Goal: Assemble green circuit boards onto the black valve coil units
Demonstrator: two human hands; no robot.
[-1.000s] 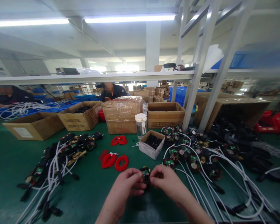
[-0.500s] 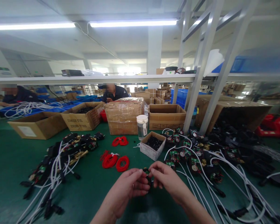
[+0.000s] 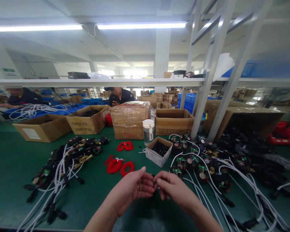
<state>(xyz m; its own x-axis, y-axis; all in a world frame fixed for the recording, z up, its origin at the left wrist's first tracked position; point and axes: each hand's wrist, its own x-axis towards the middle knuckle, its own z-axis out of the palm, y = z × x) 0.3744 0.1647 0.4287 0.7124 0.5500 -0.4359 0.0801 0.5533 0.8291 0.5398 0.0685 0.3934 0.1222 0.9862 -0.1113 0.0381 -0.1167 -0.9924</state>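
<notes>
Close together above the green tabletop, my two hands meet at the fingertips. My left hand is turned palm inward, its fingers curled and its thumb lifted, with a ring on one finger. My right hand has thumb and forefinger pinched beside the left fingertips. A small dark thing sits between and below the fingers, mostly hidden. Just beyond the hands stands a small open box of small black parts. To its left lie bundles of red wire. Units with green circuit boards and white cables lie at the right.
More units with white cables lie at the left. Behind are cardboard boxes, a lidded clear bottle and metal shelf posts. A large box and black parts stand at the far right. Two people sit across the table.
My left thumb has lifted away from the fingertips. The green circuit board seen between my hands before is now hidden. The view has shifted slightly.
</notes>
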